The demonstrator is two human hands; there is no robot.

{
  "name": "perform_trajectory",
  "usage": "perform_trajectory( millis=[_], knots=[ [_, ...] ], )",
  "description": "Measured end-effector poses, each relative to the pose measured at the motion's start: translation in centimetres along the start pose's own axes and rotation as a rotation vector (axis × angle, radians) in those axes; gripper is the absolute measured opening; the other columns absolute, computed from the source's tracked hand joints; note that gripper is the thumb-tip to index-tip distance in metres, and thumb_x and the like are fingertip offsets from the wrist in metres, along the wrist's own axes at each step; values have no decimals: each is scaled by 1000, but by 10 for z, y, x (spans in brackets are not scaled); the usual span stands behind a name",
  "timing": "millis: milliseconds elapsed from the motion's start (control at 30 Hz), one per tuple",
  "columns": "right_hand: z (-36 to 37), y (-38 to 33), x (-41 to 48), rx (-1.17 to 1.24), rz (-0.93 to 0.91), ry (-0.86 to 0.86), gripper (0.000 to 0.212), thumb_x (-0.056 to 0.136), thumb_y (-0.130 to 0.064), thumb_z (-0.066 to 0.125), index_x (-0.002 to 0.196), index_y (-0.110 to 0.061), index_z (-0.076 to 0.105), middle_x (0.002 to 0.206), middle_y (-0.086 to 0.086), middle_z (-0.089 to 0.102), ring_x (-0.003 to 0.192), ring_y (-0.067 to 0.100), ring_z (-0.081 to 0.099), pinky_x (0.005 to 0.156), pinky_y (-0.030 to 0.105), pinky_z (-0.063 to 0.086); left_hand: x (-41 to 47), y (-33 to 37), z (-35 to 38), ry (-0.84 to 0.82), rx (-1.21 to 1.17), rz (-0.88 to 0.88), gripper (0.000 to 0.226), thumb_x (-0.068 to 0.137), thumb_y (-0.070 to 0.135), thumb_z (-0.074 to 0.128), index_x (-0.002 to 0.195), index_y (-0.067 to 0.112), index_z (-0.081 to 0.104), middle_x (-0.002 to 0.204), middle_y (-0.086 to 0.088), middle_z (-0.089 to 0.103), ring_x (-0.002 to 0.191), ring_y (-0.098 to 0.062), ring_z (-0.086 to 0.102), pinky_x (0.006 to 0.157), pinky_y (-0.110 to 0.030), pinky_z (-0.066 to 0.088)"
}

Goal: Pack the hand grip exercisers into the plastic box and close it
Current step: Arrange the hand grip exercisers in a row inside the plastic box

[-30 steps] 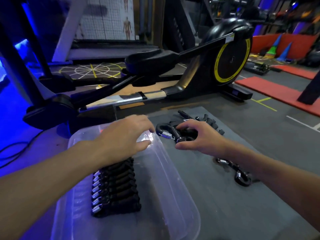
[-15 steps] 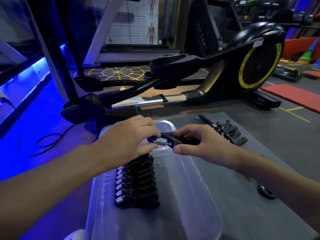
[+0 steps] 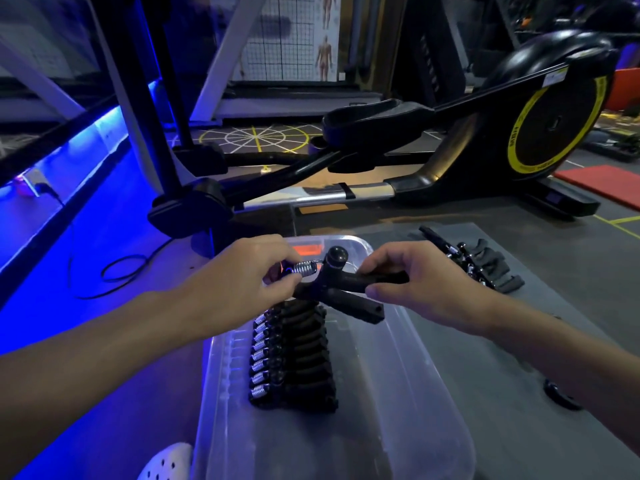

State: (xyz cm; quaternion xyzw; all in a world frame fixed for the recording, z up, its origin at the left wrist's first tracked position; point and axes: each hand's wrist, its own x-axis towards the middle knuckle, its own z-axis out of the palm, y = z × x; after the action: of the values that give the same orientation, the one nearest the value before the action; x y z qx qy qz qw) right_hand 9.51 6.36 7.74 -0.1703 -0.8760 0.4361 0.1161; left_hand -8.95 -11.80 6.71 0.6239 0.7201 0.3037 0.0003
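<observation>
Black hand grip exerciser with a chrome coil spring [image 3: 332, 287] was held in the air over the 12 o'clock end of the clear plastic box [image 3: 415, 358], not yet in. Left hand [image 3: 239, 285] pinched the spring end, fingers curled. Right hand [image 3: 426, 282] pinched the upper handle between thumb and fingertips. Main risk: the handles were splayed in a V and the lower one pointed toward 4 o'clock, so going straight down it would likely foul the box's right wall or land across the row of packed black exercisers [image 3: 294, 358] instead of nesting. Second: the row stood on edge along the left side of the box, and a knock at its 12 o'clock end could probably tip it like dominoes. Third: both grips were light pinches near opposite ends. If one let go early, the piece would swing on the other and drop. The round knob at the top could also snag a fingertip. The slot at the far end of the row was hidden under the hands, so I couldn't tell how much room was left. More loose black exercisers [image 3: 485, 265] sat on the grey counter [image 3: 502, 427] at 2 o'clock of the box, so capacity looked like a concern. No lid in view, and closing could jam if anything sat proud of the rim.
</observation>
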Motion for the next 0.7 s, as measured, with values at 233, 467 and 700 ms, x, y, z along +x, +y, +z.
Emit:
perform_trajectory(
  millis=[233,467,700],
  knots=[
    [9,-8,-1,-29,-18,80,12,80,-16,76,89,-24,74,73,-9,68,60,-1,59,57,13,46,-9,5,-4,-18,-99,-76,34,85,25,70,115,37,59,95,14,64,91,-6,58,79,-17,45],
    [19,-8,-2,-9,-14,47,10,79,-16,78,87,-21,74,69,-11,68,59,-1,59,57,13,45,-10,13,-3,-58,-137,-82,30,87,22,69,112,37,63,100,12,65,87,-11,60,75,-21,49],
    [18,-4,-4,-42,-42,-36,13,79,-14,77,87,-23,71,77,-3,69,65,8,60,66,31,53,-12,0,1,-194,-122,-141,19,88,26,68,99,40,63,90,7,67,79,-12,61,74,-32,52]
  ],
)
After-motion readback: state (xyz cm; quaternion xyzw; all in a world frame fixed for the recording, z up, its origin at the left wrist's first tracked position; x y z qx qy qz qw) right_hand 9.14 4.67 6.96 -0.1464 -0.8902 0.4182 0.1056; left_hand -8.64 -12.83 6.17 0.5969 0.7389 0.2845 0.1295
